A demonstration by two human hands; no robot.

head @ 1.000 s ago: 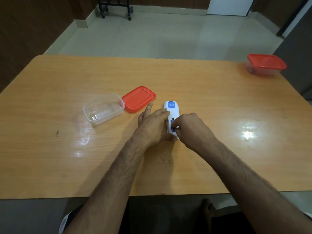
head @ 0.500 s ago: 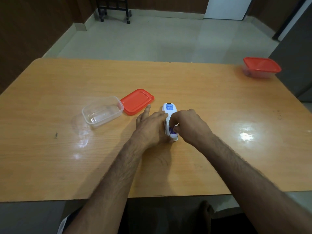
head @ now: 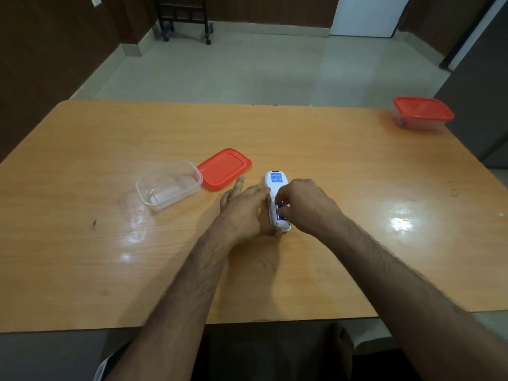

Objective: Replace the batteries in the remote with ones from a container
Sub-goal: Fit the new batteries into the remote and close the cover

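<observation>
A white remote (head: 276, 180) lies face down in the middle of the wooden table (head: 82, 257), its battery bay uncovered. A blue battery (head: 279, 213) shows in the bay. My left hand (head: 244, 209) rests against the remote's left side and steadies it, index finger stretched out flat. My right hand (head: 306, 206) hovers over the bay with its fingertips pinched on the battery. The clear container (head: 168, 184) stands open to the left and looks empty. Its red lid (head: 224, 168) lies beside it.
A second clear container with a red lid (head: 422, 112) on it sits at the table's far right corner. A black wheeled stand (head: 182, 17) is on the tiled floor beyond the table. The table's near edge runs just above my lap.
My right-hand fingers have shifted slightly over the battery bay. The left hand stays against the remote. The camera has tilted a little, so everything sits lower in view.
</observation>
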